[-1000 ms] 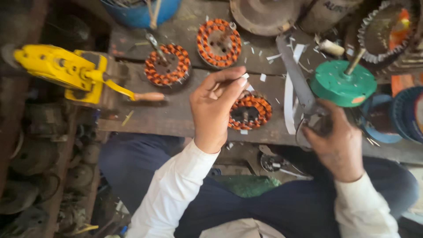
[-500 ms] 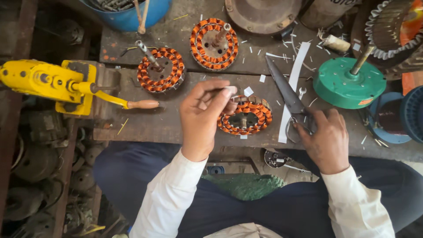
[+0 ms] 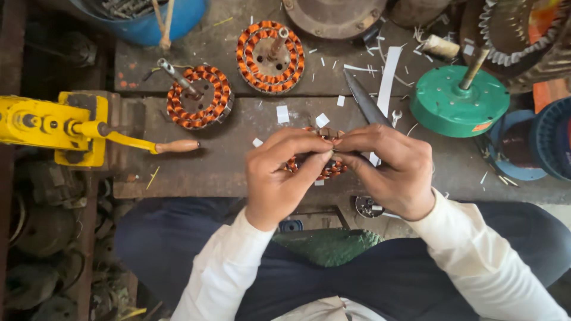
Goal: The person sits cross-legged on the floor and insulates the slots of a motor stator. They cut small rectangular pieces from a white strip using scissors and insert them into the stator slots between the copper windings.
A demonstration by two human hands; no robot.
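At the far left a yellow metal bench tool [image 3: 44, 123] with a wooden-tipped lever handle [image 3: 176, 145] jutted over the worn grey workbench [image 3: 226, 172]. Behind it stood a blue plastic bucket [image 3: 148, 27]. Three copper-wound motor stators were in view: one with a steel shaft [image 3: 199, 97] left of centre, a second [image 3: 270, 57] behind it, and a third, the orange-wound stator [image 3: 324, 169], lying near the front edge and mostly covered by the hands. The left hand [image 3: 279, 178] and right hand [image 3: 392, 169] met above it, fingertips pinched together on something too small to make out; both hands touched the stator's top.

Just behind the right hand lay a dark pointed metal blade [image 3: 364, 104] beside a long white paper strip [image 3: 386, 74], and small white paper scraps [image 3: 282, 113] were scattered about the bench. Further right stood one round green motor housing with a shaft [image 3: 458, 101], then blue round covers [image 3: 535, 148] at the right edge. The bare stretch of bench lay between the lever handle and the left hand; the right side was crowded.
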